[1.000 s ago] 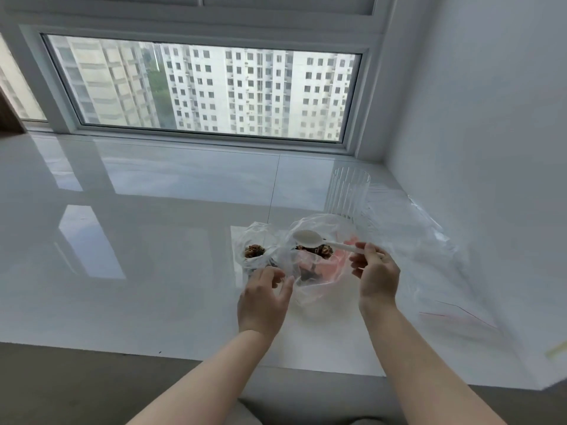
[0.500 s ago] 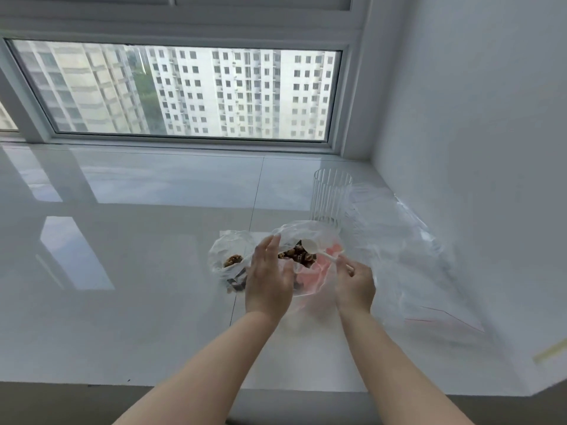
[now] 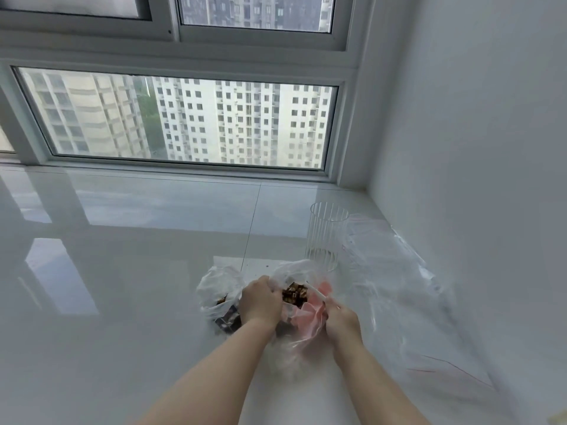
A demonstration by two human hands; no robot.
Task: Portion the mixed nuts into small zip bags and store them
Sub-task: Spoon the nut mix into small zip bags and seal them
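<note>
Nuts (image 3: 294, 295) bag (image 3: 306, 317): print too blurred to read.

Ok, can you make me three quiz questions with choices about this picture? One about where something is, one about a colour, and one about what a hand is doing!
1. Where does the clear ribbed cup stand?
A. Behind the bag of nuts
B. By the left window corner
C. In a hand

2. What colour is the spoon?
A. Black
B. White
C. Green

3. What is the right hand doing?
A. Lying flat on the counter
B. Holding the spoon handle
C. Lifting the cup

Answers:
1 A, the cup stands on the counter just past the bag.
2 B, its handle shows white above the nuts.
3 B, its fingers curl around the handle while the left hand grips the bag's edge.
</note>
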